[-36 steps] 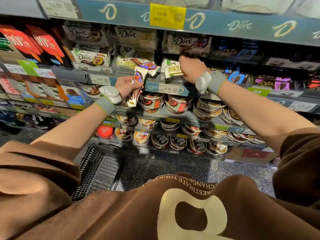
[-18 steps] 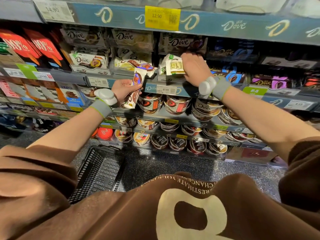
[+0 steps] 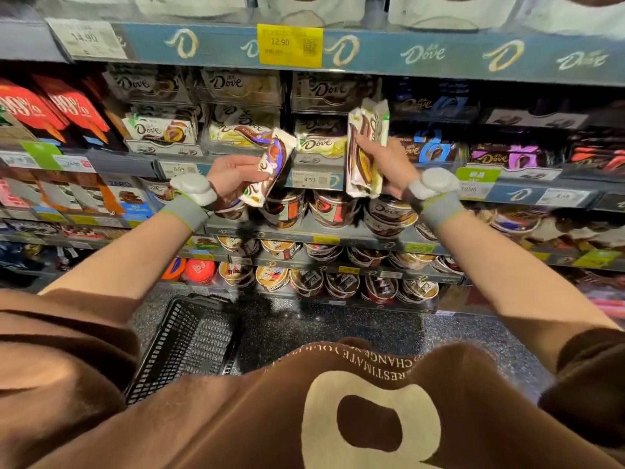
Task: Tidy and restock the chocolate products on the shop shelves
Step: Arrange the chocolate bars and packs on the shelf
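My left hand (image 3: 233, 176) grips a white and brown Dove chocolate bar (image 3: 270, 167), tilted, in front of the shelf's price rail. My right hand (image 3: 389, 167) holds a small stack of white and green Dove bars (image 3: 367, 150) upright, pulled out in front of the shelf. Behind them a display box of the same white and green Dove bars (image 3: 319, 143) sits on the shelf (image 3: 236, 165). More Dove boxes (image 3: 162, 130) stand to its left.
Round chocolate tubs (image 3: 333, 209) fill the lower shelves. Red and black boxes (image 3: 57, 110) stand at the left, blue and purple Dove bars (image 3: 500, 157) at the right. A black plastic basket (image 3: 189, 343) sits on the speckled floor by my feet.
My right hand has drawn the stack of white and green bars out of the shelf box and turned it upright. My left hand, with its bar, has risen slightly.
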Demonstrator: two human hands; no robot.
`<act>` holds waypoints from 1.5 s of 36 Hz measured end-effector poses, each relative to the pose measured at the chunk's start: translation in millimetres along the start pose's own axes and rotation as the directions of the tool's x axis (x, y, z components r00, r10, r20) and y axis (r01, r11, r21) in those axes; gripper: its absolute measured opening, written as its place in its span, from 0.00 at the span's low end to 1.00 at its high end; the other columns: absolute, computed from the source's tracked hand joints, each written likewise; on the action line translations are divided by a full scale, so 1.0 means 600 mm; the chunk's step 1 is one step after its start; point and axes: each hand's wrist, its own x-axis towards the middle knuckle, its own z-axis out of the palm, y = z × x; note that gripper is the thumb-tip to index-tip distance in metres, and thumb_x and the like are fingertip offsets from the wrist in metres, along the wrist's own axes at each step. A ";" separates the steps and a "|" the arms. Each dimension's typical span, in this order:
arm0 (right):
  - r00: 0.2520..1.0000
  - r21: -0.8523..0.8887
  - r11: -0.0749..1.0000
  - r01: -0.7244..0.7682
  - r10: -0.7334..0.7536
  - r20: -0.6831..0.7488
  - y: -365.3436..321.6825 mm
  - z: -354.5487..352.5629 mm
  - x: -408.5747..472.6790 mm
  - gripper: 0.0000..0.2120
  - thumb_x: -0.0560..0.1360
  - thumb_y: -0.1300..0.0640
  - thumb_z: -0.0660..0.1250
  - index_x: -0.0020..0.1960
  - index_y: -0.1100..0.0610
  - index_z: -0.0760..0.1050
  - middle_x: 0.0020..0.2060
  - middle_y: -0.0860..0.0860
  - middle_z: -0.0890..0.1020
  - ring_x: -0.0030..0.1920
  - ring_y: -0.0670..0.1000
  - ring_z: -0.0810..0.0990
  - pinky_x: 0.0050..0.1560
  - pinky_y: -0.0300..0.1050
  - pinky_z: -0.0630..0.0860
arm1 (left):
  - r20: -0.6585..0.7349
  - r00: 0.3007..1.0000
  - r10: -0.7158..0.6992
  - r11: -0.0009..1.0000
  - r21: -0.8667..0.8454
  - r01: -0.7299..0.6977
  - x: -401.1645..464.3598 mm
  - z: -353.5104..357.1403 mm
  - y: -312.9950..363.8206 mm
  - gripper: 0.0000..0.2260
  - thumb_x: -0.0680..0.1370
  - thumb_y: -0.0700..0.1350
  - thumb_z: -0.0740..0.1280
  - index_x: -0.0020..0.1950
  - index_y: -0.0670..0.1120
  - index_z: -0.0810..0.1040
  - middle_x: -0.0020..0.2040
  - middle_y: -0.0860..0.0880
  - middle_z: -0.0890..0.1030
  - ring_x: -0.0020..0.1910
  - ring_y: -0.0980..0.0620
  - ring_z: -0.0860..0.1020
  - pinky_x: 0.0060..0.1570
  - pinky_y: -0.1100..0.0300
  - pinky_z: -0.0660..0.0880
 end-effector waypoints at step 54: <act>0.962 0.316 0.949 0.007 0.080 -0.261 0.054 -0.002 -0.004 0.15 0.69 0.66 0.73 0.53 0.65 0.74 0.43 0.60 0.82 0.37 0.50 0.84 0.31 0.37 0.76 | -0.020 1.000 0.005 0.976 0.220 -0.001 0.013 0.021 -0.022 0.10 0.74 0.41 0.71 0.54 0.47 0.81 0.45 0.44 0.83 0.35 0.51 0.80 0.34 0.59 0.77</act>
